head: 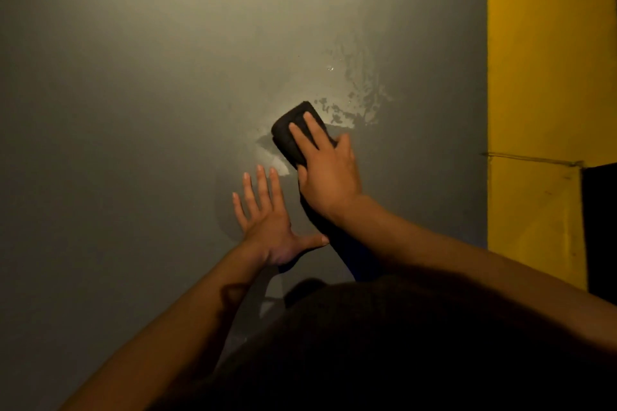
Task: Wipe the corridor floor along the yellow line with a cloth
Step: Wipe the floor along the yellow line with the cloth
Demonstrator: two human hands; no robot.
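Grey floor (133, 110): we press the cloth (290, 130) with flat right hand (329, 173); left hand (267, 220) rests open. Next, stroke toward wet patch (360, 100) beside yellow line (541, 77).

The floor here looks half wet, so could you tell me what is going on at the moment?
A person is kneeling or crouching over the grey floor and wiping it by hand. The right hand presses a dark folded cloth onto the floor, fingers laid over it. The left hand rests flat beside it, fingers spread, holding nothing. Wet patches glisten just beyond the cloth, towards the yellow line that runs along the right side. The cloth sits apart from that line.
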